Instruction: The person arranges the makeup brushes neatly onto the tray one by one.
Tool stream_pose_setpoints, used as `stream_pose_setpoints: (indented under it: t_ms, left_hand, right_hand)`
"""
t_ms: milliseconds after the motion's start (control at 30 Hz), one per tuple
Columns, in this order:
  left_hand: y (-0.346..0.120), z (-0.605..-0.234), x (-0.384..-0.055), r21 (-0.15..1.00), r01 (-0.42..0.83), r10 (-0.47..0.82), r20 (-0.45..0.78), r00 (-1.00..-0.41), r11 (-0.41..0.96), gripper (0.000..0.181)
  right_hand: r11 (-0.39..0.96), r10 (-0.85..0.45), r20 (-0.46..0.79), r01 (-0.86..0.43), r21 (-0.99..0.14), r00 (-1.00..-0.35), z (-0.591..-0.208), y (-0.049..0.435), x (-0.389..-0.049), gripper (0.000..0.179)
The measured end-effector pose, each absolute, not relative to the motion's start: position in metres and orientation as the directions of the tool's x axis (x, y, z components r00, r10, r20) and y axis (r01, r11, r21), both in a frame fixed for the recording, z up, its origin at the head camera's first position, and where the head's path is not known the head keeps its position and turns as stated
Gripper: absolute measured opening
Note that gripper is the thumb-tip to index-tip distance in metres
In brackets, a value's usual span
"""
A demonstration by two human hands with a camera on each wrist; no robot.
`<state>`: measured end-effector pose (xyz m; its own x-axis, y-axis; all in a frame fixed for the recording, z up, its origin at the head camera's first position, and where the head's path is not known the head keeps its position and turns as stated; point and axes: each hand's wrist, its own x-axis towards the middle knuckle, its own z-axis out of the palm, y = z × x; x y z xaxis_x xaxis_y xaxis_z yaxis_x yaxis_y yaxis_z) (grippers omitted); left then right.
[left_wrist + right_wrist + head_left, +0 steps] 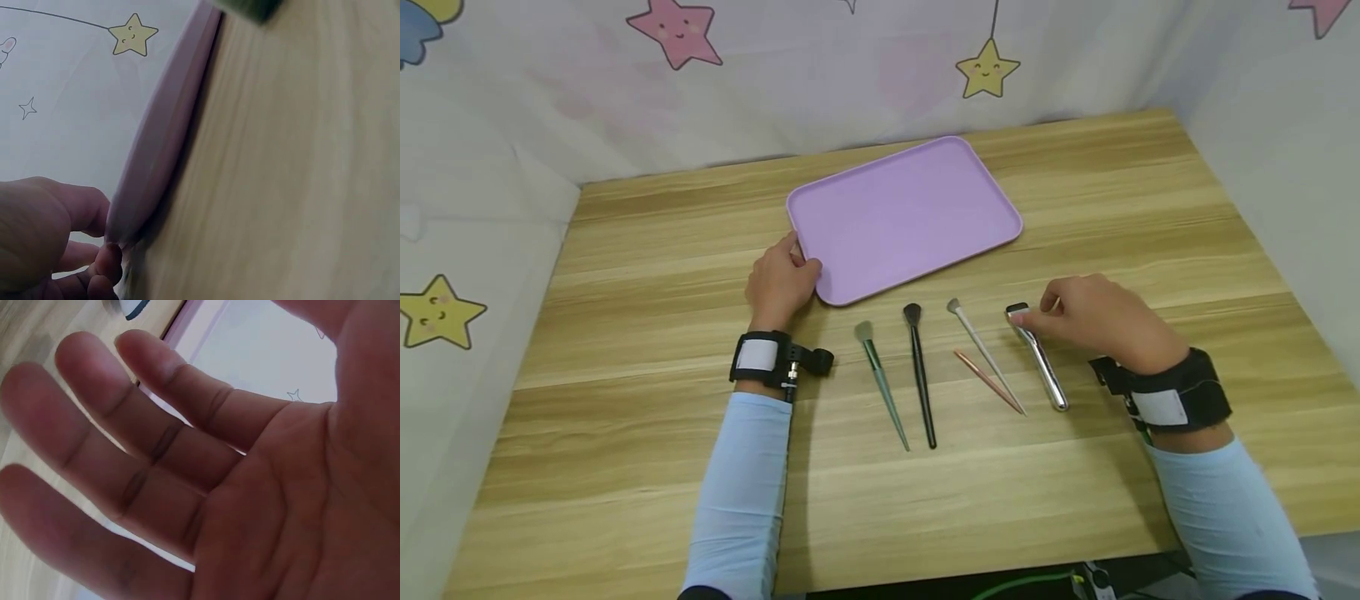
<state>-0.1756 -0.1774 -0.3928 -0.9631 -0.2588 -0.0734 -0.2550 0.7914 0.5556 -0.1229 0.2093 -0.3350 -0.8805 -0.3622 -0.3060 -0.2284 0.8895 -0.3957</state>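
Observation:
My left hand (778, 283) pinches the near left corner of a lilac tray (902, 217); the left wrist view shows thumb and fingers at the tray's rim (159, 137). Over the dark head of a silver-handled makeup brush (1041, 362) is my right hand (1101, 317). Its thumb overlaps that brush in the head view; touching or apart, I cannot tell. In the right wrist view its fingers (169, 437) are spread, slightly bent, with nothing held. To its left lie a white-handled brush (985, 346), a slim rose-gold stick (988, 382), a black brush (921, 375) and a green brush (883, 387).
Everything lies on a wood-grain table (647, 333). A white curtain (820, 75) printed with stars hangs along the table's back edge. Below the front edge runs a green cable (1022, 581).

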Motion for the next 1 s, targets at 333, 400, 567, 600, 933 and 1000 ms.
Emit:
stream_pose_setpoints:
  t_ms: [333, 400, 567, 600, 933, 1000]
  left_hand:
    - [-0.1768, -0.3935, -0.1773, 0.566, -0.263, -0.267, -0.077, -0.961, 0.781, 0.059]
    - [-0.1765, -0.3936, -0.1777, 0.556, -0.266, -0.266, -0.081, -0.960, 0.788, 0.058]
    - [-0.1750, -0.3945, -0.1783, 0.532, -0.253, -0.244, -0.089, -0.966, 0.808, 0.055]
    - [-0.1743, -0.3946, -0.1782, 0.529, -0.249, -0.237, -0.091, -0.967, 0.812, 0.055]
    - [-0.1693, -0.3909, -0.1766, 0.523, -0.157, -0.117, -0.109, -0.987, 0.838, 0.074]
    - [-0.1694, -0.3900, -0.1762, 0.523, -0.150, -0.110, -0.108, -0.988, 0.839, 0.074]
  right_hand:
    - [0.890, -0.371, -0.331, -0.230, -0.395, -0.868, -0.3378, 0.2120, -0.1234, 0.066]
    - [0.892, -0.369, -0.337, -0.228, -0.391, -0.866, -0.3382, 0.2113, -0.1231, 0.063]
    - [0.895, -0.369, -0.365, -0.221, -0.387, -0.855, -0.3397, 0.2110, -0.1211, 0.048]
    - [0.897, -0.370, -0.371, -0.223, -0.383, -0.851, -0.3399, 0.2112, -0.1207, 0.046]
    - [0.903, -0.373, -0.400, -0.229, -0.363, -0.837, -0.3397, 0.2153, -0.1171, 0.037]
    - [0.905, -0.370, -0.400, -0.228, -0.360, -0.838, -0.3398, 0.2156, -0.1169, 0.037]
